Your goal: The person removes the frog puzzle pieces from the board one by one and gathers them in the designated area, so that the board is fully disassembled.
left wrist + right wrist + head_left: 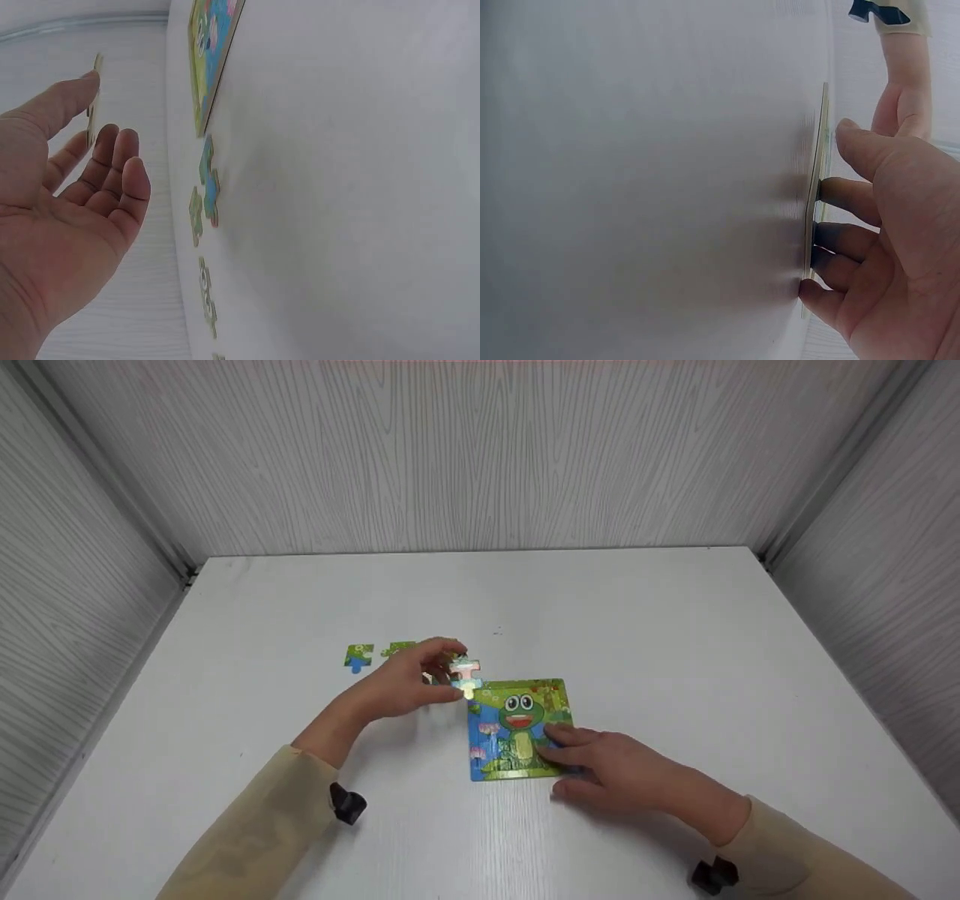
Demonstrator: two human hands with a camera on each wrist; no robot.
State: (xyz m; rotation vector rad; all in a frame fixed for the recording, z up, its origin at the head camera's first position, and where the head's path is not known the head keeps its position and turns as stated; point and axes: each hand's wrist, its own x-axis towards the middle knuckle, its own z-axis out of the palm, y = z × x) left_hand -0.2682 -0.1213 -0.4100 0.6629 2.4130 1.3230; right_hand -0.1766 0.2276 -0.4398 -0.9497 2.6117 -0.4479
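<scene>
My left hand (pixel 409 679) pinches a jigsaw piece (pixel 466 671) between thumb and fingers, just above the top left corner of a square frog puzzle (pixel 523 746). From the side, the left wrist view shows that piece (pixel 94 109) as a thin upright edge, clear of the tabletop. A green frog on a blue and green background covers the puzzle, which lies flat. On its right side rest the fingertips of my right hand (pixel 622 769), covering part of the picture. In the right wrist view the puzzle's edge (pixel 817 172) meets those extended fingers.
Loose jigsaw pieces lie left of the puzzle: a green and blue one (pixel 358 655) and a green one (pixel 401 647) partly behind my left hand. Several more show in the left wrist view, such as a blue piece (pixel 211 191). Pale wood-grain walls (pixel 480 457) bound the white table (pixel 675 622).
</scene>
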